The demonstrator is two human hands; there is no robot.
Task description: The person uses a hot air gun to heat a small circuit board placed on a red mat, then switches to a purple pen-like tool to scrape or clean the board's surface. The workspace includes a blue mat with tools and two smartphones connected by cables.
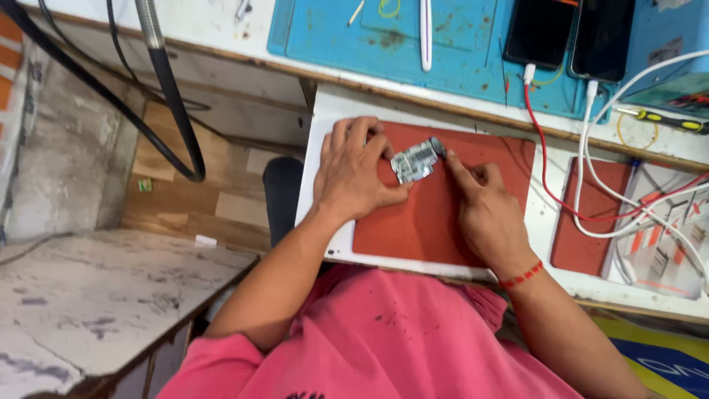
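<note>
A small silver circuit board (pixel 415 161) lies on a red mat (pixel 428 222) that sits on a white board. My left hand (pixel 353 171) pinches the circuit board's left side between thumb and fingers and holds it in place. My right hand (pixel 484 207), with a red thread at the wrist, grips a thin dark tool (pixel 439 146) whose tip touches the board's upper right corner.
A blue work mat (pixel 332 37) lies farther back with two dark phones (pixel 569 33) on charging cables, red and white (pixel 591 199). A second red mat (pixel 583 222) and small parts are at the right. A yellow-handled screwdriver (pixel 668 120) lies by the cables. Black hoses (pixel 173 111) hang at the left.
</note>
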